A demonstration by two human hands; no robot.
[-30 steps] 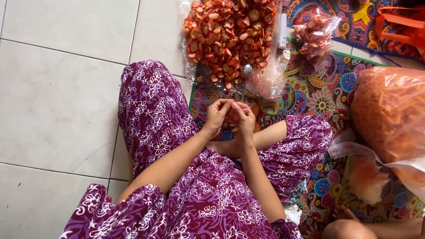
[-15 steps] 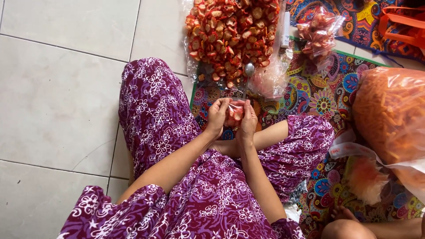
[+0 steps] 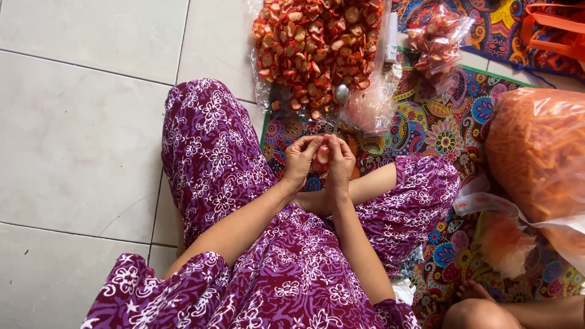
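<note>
Head view, looking straight down at a person seated cross-legged, and I describe it from left to right. At the far left lies a pale tiled floor (image 3: pixel 79 140) with grey grout lines. Next comes the person's lap, covered by a purple dress with white flowers (image 3: pixel 213 164), the raised knee toward the floor side. Both forearms run up from the bottom of the picture and meet in the middle. I see the left hand (image 3: pixel 301 159) and the right hand (image 3: pixel 339 163) pressed close together, fingers curled inward, pinching a small packet of reddish snack pieces (image 3: pixel 322 155) between them; the packet sits directly between the two palms, touching both, so neither hand is nearer than the other. Its long axis I cannot tell, since the fingers hide most of it. Straight ahead of the hands, beyond the fingertips, a big heap of red and cream chips on clear plastic (image 3: pixel 317 52) spreads out, with a metal spoon (image 3: pixel 342 92) at its near edge. Further right, a filled clear bag of chips (image 3: pixel 436 39) rests on a bright patterned mat (image 3: pixel 439 134). At the far right a large sack of orange stick snacks (image 3: pixel 539 152) bulges, and another person's bare knee (image 3: pixel 478 311) shows at the bottom.
</note>
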